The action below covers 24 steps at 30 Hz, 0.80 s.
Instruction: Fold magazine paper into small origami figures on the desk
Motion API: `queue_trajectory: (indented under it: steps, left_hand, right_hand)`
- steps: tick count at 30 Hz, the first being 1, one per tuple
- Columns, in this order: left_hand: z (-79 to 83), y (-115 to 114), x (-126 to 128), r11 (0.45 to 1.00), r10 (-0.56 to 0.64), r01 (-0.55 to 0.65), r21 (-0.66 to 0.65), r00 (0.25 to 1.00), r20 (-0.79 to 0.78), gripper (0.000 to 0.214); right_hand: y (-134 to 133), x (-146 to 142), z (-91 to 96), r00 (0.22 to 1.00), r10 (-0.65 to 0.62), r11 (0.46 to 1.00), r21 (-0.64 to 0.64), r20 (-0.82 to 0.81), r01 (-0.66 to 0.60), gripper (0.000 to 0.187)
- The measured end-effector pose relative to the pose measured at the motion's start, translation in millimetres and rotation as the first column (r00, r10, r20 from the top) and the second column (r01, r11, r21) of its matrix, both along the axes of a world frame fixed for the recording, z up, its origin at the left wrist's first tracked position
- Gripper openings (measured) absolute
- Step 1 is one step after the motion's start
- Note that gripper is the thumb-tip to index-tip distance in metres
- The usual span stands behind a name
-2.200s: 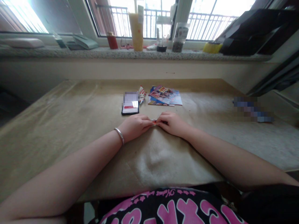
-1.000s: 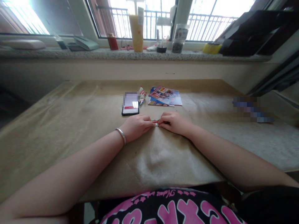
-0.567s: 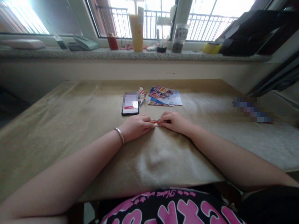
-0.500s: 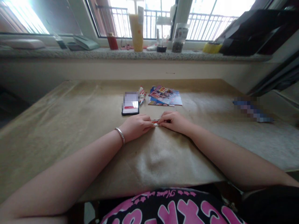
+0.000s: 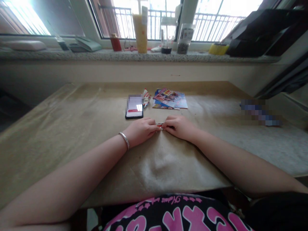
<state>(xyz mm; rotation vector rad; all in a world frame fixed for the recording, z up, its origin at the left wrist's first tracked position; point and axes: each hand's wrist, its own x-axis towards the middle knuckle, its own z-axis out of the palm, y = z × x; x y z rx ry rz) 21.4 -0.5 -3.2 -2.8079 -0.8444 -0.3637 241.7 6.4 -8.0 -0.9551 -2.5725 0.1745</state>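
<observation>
Both my hands rest low over the table's middle, fingertips almost meeting. Between them lies a small strip of folded paper [image 5: 159, 125], red and white, most of it covered by my fingers. My left hand [image 5: 143, 129], with a silver bangle at the wrist, pinches the strip's left end. At the right end my right hand [image 5: 178, 127] is closed on it with thumb and bent fingers. Just beyond my left hand lies a phone [image 5: 134, 112] with its screen lit. Crumpled red-and-white paper [image 5: 146, 96] sits against the phone's far right side.
A small pile of colourful printed paper sheets [image 5: 171, 98] lies beyond my hands. A blurred bluish item [image 5: 260, 114] is at the table's right. Behind the gold tablecloth [image 5: 96, 96], a stone windowsill [image 5: 84, 56] carries a yellow cup [image 5: 140, 33], jars and a black bag [image 5: 260, 32].
My right-hand fingers have shifted slightly along the paper strip. Less white shows at its near edge. The left hand and the other things stay where they were.
</observation>
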Motion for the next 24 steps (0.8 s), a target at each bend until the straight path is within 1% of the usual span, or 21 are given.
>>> queue_trajectory:
  steps: [5, 8, 14, 20, 24]
  left_hand:
    - [1.4, -1.1, 1.6, 1.0, 0.005, -0.005, -0.011, 1.0, -0.01, 0.021]
    - [2.8, -2.4, 2.7, 1.0, 0.009, -0.009, -0.015, 1.0, -0.01, 0.022]
    - [4.9, -4.8, 4.2, 1.0, 0.013, -0.013, 0.011, 1.0, -0.028, 0.02]
    - [2.7, -3.5, 3.4, 0.999, 0.03, -0.03, -0.013, 1.0, -0.004, 0.02]
    - [3.0, -3.3, 3.6, 0.999, 0.038, -0.037, -0.032, 0.999, 0.008, 0.022]
  right_hand:
    - [-5.8, -1.1, 3.2, 0.995, -0.042, 0.998, 0.041, 0.086, 0.039, 0.022]
    - [-8.0, -3.8, 5.3, 0.992, -0.046, 0.997, 0.069, 0.121, 0.038, 0.023]
    - [-13.4, -9.1, 10.6, 0.973, -0.088, 0.992, 0.111, 0.213, 0.066, 0.025]
    - [-12.5, -6.5, 9.1, 0.976, -0.119, 0.99, 0.091, 0.182, 0.103, 0.025]
    - [-12.3, -4.9, 9.2, 0.977, -0.111, 0.99, 0.103, 0.181, 0.094, 0.024]
